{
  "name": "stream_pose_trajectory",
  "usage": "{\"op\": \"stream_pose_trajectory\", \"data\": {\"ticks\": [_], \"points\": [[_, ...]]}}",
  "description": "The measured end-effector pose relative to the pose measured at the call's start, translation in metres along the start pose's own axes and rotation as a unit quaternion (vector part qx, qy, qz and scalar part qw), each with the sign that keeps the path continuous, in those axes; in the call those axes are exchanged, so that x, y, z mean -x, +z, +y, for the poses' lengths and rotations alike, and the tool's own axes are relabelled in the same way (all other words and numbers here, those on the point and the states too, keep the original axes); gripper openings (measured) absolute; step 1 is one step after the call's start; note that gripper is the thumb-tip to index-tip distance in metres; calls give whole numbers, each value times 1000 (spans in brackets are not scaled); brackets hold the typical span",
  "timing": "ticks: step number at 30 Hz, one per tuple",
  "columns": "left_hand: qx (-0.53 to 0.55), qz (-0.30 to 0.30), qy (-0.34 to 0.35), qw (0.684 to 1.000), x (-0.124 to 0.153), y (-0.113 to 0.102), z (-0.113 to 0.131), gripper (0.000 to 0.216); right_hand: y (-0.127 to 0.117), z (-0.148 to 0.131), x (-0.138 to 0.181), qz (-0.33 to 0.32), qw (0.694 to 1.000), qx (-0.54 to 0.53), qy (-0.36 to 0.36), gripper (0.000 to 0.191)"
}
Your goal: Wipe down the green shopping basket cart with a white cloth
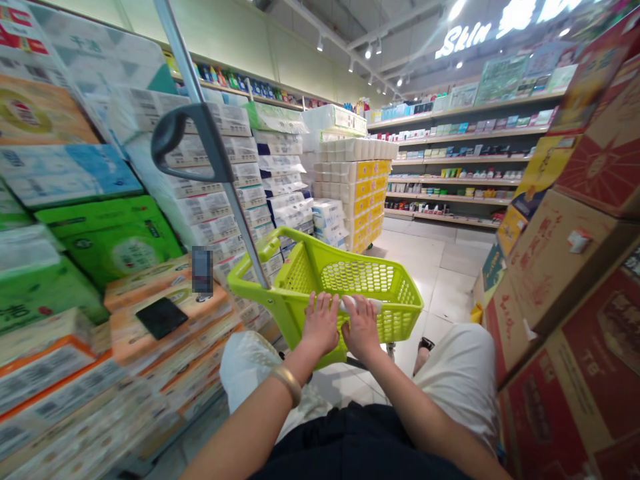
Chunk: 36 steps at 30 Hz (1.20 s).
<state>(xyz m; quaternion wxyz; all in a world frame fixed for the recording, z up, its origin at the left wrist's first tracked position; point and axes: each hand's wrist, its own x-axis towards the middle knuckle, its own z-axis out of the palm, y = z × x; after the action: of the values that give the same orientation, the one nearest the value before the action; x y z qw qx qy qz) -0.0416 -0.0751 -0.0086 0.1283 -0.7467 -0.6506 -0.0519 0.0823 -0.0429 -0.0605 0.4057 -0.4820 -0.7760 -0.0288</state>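
A lime-green plastic shopping cart (300, 267) with perforated basket walls stands between my knees. My left hand (323, 325) is closed over its near rim, fingertips reaching inside. Beside it, my right hand (361, 325) presses a white tissue or wipe (378, 305) against the same rim. Most of the white piece is hidden under those fingers. From the cart's left end, a metal pole with a dark grey loop handle (223, 177) rises at a slant.
Stacked tissue packs (200, 200) line the left side. A black flat object (161, 317) and a blurred-out phone-like item (202, 270) are on orange packs (120, 333). Cardboard boxes (560, 247) rise at right. Stocked shelves (465, 160) stand beyond the tiled floor (440, 267).
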Motion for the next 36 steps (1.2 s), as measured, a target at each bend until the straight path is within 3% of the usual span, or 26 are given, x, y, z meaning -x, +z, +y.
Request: {"op": "stream_pose_trajectory", "data": {"ticks": [2,5,8,10,13,18,22,27,30,33,36], "points": [[-1,0,4,1000,1,-1,0,73,-1,0,0,-9,1000,-7,-20,58],[-11,-8,9,1000,3,-1,0,78,-8,28,7,3,1000,12,-21,55],[-14,-18,7,1000,4,-1,2,82,-14,59,15,43,998,49,27,51],[-12,-21,4,1000,4,-1,4,82,-14,64,17,62,994,63,61,49],[-11,-19,2,1000,4,-1,7,83,-7,43,14,62,992,59,91,46],[-4,6,5,1000,5,2,6,67,5,-3,7,1,1000,3,-8,62],[-18,7,10,1000,7,3,4,73,-3,18,11,9,1000,7,-19,57],[-23,0,6,1000,7,2,7,82,-13,54,14,65,994,61,71,44],[-17,6,2,1000,6,3,11,83,-9,38,10,63,993,59,85,44],[-7,14,3,1000,5,5,12,78,-5,13,5,15,999,22,21,53],[-7,14,6,1000,7,5,11,75,-7,10,5,-12,1000,0,-27,59]]}}
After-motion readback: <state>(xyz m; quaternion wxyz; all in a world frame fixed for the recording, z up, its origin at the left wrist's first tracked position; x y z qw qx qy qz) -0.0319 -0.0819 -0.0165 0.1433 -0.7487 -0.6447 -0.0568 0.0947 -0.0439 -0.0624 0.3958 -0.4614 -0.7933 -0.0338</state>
